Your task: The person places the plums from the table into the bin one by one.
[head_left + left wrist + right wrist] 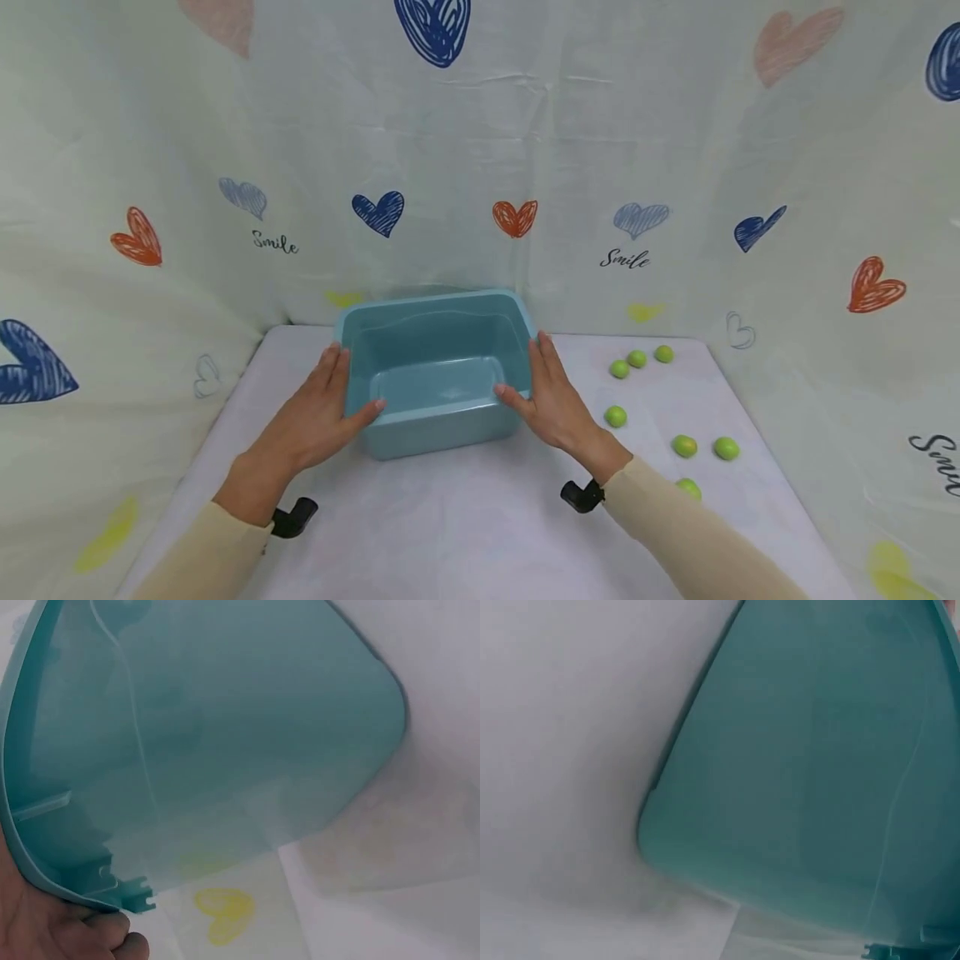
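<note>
So we've got a teal bin (442,433) near the back middle of the worktop (450,533), mouth up and set slightly askew. Our left grip (311,412) is pinching one end of its rim, thumb over the near edge and fingers along the outside; our right grip (551,404) pinches the other end the same way. We honestly can't tell if the base is touching down or just off the surface.

What could bite us: that plastic looks smooth, so if one side pinches looser than the other, the bin could twist or slip. The heart-printed sheet (450,133) hangs close behind, so shoving backward might snag it. And the loose green fruits (616,417) are off to our right, one partly behind the sleeve (675,517), so a careless forearm or sideways swing could send them rolling.
</note>
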`<move>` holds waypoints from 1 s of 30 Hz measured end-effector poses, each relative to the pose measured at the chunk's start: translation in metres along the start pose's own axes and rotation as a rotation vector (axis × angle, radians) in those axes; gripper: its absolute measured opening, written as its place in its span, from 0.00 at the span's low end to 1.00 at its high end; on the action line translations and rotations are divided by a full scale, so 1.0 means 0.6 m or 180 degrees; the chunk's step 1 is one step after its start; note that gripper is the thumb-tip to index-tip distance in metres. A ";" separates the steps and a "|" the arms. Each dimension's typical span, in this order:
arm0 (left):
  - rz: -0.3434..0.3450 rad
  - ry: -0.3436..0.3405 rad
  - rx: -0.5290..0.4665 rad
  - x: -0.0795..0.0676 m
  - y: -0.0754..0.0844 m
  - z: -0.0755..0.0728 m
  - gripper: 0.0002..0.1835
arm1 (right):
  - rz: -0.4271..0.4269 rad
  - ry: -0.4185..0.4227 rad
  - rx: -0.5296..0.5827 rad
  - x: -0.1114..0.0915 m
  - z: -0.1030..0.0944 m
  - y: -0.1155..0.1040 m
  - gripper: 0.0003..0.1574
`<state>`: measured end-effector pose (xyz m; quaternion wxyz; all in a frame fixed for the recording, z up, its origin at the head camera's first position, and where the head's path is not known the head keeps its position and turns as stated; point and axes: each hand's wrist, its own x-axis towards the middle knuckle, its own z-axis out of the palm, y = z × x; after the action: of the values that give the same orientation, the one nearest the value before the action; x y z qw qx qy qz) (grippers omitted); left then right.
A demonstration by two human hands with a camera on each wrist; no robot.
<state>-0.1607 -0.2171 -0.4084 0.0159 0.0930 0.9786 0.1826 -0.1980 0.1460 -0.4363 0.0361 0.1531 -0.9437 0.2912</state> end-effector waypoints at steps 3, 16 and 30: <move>-0.0013 -0.0094 -0.0100 0.002 0.004 0.002 0.62 | 0.0070 0.0034 0.0107 -0.027 0.002 -0.010 0.65; 0.0178 -0.0124 -0.0141 -0.041 0.062 0.011 0.68 | 0.0333 0.0232 -0.0085 -0.128 -0.030 -0.027 0.58; 0.0058 0.0060 0.0370 -0.060 0.060 0.006 0.61 | 0.0077 -0.0027 -0.0898 -0.102 -0.046 -0.009 0.64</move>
<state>-0.1186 -0.1898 -0.3987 -0.0004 0.1010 0.9868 0.1265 -0.1389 0.1737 -0.4202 0.0498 0.1362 -0.9771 0.1554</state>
